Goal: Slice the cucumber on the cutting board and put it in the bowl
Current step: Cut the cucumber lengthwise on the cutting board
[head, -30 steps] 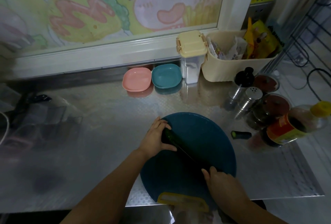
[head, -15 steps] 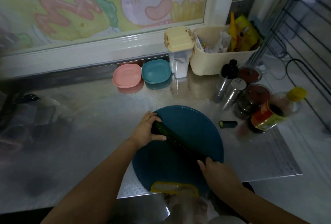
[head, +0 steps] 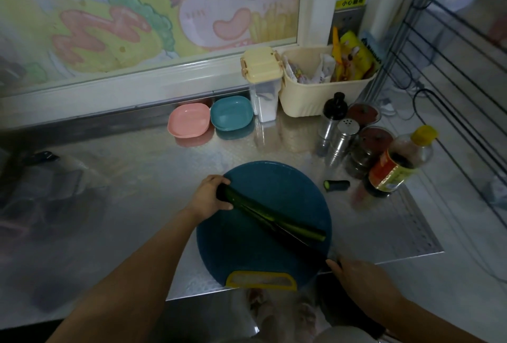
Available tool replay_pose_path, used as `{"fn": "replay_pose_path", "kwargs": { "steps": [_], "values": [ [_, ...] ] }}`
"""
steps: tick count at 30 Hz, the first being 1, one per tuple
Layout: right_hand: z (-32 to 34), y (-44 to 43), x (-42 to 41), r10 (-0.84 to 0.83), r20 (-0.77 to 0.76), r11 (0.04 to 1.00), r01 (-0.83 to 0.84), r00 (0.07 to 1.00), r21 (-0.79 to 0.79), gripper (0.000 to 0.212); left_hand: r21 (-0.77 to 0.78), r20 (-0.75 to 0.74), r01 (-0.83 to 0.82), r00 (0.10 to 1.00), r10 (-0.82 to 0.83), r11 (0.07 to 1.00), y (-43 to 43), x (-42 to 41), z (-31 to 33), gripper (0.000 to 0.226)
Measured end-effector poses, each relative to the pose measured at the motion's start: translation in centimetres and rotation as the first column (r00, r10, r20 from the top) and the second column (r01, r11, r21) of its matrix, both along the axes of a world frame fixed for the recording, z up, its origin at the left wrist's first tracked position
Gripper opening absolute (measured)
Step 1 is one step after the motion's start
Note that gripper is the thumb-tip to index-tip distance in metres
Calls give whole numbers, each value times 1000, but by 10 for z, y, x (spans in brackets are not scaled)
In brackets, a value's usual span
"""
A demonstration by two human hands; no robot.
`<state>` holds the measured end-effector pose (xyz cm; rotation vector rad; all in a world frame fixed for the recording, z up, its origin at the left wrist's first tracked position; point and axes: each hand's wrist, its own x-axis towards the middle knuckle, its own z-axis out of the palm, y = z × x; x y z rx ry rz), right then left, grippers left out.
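Observation:
A long dark green cucumber [head: 299, 226] lies diagonally on the round blue cutting board [head: 277, 186], split lengthwise with pale flesh showing along the cut. My left hand [head: 210, 196] grips its upper left end. My right hand [head: 356, 278] holds a dark knife [head: 290, 235] by the handle at the board's lower right edge; the blade lies along the cucumber. A pink bowl [head: 188, 120] and a teal bowl [head: 231, 113] stand empty at the back of the steel counter. A cut cucumber end [head: 336, 185] lies right of the board.
A cream-lidded container [head: 262, 68] and a cream basket [head: 323, 101] of packets stand at the back right. Shakers, jars and a sauce bottle [head: 395, 167] crowd the right side. A wire rack [head: 452, 96] lies beyond. The counter's front edge runs just below the board.
My right hand has drawn back toward the lower right with the knife, uncovering the cucumber's right end and its lengthwise cut. My left hand stays on the upper end.

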<state>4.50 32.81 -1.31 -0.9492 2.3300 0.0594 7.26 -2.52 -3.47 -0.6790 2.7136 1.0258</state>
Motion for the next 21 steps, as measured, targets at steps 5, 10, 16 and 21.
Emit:
{"fn": "replay_pose_path", "kwargs": {
  "steps": [5,10,16,21],
  "values": [
    [-10,6,-2,-65,-60,984,54,996,-172,68,53,0,-58,998,58,997,4,5,8,56],
    [-25,-21,-10,-103,-78,969,82,992,-234,127,216,-10,-160,986,166,963,5,13,10,57],
    [-20,-51,-21,15,-133,969,-48,991,-244,69,371,14,-469,866,500,801,3,16,15,42],
    [-11,-69,-27,49,-249,944,-126,967,-305,85,469,335,-495,866,371,732,3,18,22,38]
  ]
}}
